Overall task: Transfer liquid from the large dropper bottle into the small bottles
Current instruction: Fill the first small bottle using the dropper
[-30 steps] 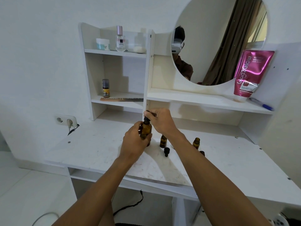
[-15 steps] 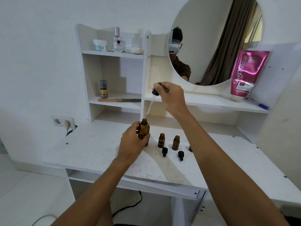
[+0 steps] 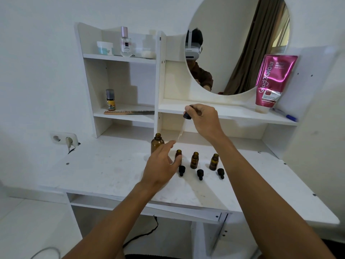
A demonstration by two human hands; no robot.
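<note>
Pinching dropper (image 3: pixel 184 123), right hand (image 3: pixel 203 120); left hand (image 3: pixel 160 165) loose, empty, beside large bottle (image 3: pixel 157 143).

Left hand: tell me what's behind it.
Behind the left hand stand the large bottle and the leftmost small bottle; their lower parts are covered.

The left grip (image 3: pixel 158 166) hides much of the leftmost small bottle (image 3: pixel 178 153).

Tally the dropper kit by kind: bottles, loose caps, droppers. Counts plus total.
Large amber glass bottle, uncapped: 1
Small amber glass bottles, uncapped: 3
Loose black dropper caps: 3
Black-capped glass pipette dropper, pinched in the right hand: 1
Total: 8
</note>
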